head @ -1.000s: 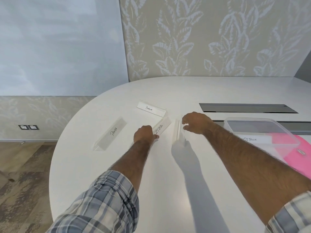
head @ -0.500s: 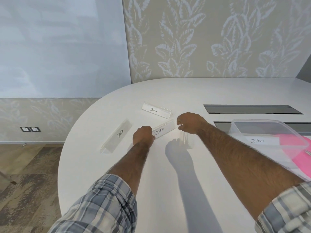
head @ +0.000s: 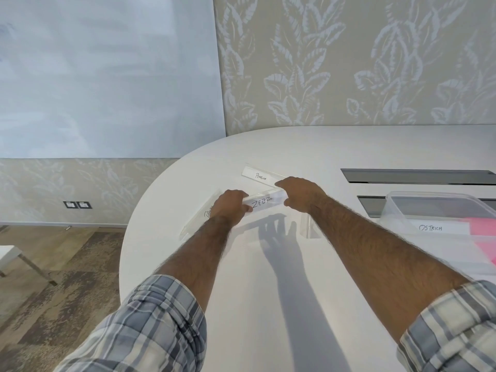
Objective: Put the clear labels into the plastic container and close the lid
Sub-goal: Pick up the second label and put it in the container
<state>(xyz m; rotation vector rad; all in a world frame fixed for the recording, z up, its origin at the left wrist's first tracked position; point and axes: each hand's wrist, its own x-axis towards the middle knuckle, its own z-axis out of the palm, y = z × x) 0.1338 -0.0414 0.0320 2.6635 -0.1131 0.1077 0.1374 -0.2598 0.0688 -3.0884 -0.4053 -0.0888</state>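
The round white table [head: 268, 264] carries everything. At its right edge stands the open clear plastic container [head: 434, 210], with one label marked OSTRICH [head: 440, 228] inside. The long clear plastic label marked ZEBRA [head: 264, 202] is held at both ends: left hand [head: 230, 205] pinches the left end, right hand [head: 300, 196] the right end. Its long axis runs left to right, so I judge it must travel rightward; the right hand is nearer to the container.

Bright, even light from above casts soft arm shadows on the white table [head: 295, 304]; wide-angle bending shows at the edges, focus sharp.
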